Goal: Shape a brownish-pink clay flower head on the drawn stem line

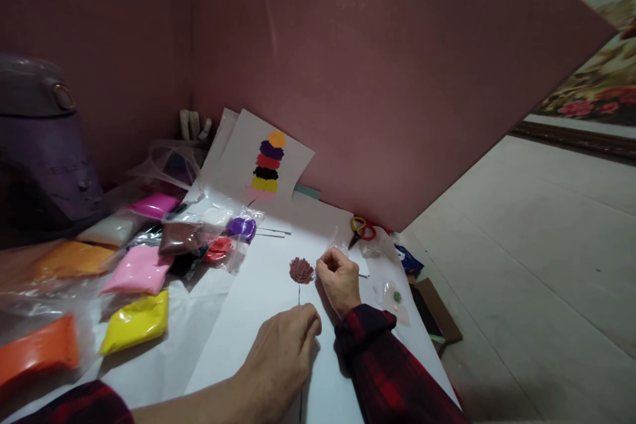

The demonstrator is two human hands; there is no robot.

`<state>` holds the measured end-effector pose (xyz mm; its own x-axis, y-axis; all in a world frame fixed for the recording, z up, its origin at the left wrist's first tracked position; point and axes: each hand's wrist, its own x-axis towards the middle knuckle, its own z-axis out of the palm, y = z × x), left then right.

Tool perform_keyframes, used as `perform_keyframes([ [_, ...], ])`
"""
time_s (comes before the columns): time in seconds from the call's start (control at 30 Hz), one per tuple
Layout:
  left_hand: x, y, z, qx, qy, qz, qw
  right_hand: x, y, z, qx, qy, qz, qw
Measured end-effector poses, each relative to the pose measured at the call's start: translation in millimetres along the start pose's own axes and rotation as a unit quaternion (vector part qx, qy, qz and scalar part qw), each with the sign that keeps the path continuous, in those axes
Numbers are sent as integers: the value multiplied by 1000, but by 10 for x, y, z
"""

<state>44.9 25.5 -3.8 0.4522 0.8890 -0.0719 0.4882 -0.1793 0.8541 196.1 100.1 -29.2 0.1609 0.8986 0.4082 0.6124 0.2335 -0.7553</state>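
Observation:
A brown ruffled clay flower (301,270) lies on the white paper (238,331). A thin dark stem line (299,295) runs down from it and passes beneath my left hand; I cannot tell whether it is drawn or a wire. My left hand (288,344) rests over this line below the flower, fingers curled together, and whatever they hold is hidden. Just right of the flower, my right hand (340,278) is closed in a pinch. Anything between its fingertips is too small to make out.
Bagged clay in pink (139,270), yellow (136,321) and other colours lies at left. A purple bottle (44,146) stands behind. A sheet with coloured patches (268,159) leans on the wall. Scissors (362,228) lie at back right, near the table's edge.

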Motion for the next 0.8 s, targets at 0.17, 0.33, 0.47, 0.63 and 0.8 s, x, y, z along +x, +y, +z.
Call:
perform_keyframes([
  [0.17, -4, -2, -2, 3, 0, 1, 1000, 1, -6, -2, 3, 7, 4, 1000],
  [0.33, -2, -10, 1, -1, -2, 4, 1000, 8, -19, -8, 26, 18, 0, 999],
  [0.47, -7, -8, 5, 3, 1, 4, 1000, 17, -9, -14, 24, 42, -6, 999],
  [0.63, -13, 6, -1, 2, 4, 3, 1000, 13, -30, -13, 37, 19, -7, 999],
  [0.8, -5, 3, 2, 10, -2, 2, 1000, 1, -66, -14, 56, -15, -9, 998],
])
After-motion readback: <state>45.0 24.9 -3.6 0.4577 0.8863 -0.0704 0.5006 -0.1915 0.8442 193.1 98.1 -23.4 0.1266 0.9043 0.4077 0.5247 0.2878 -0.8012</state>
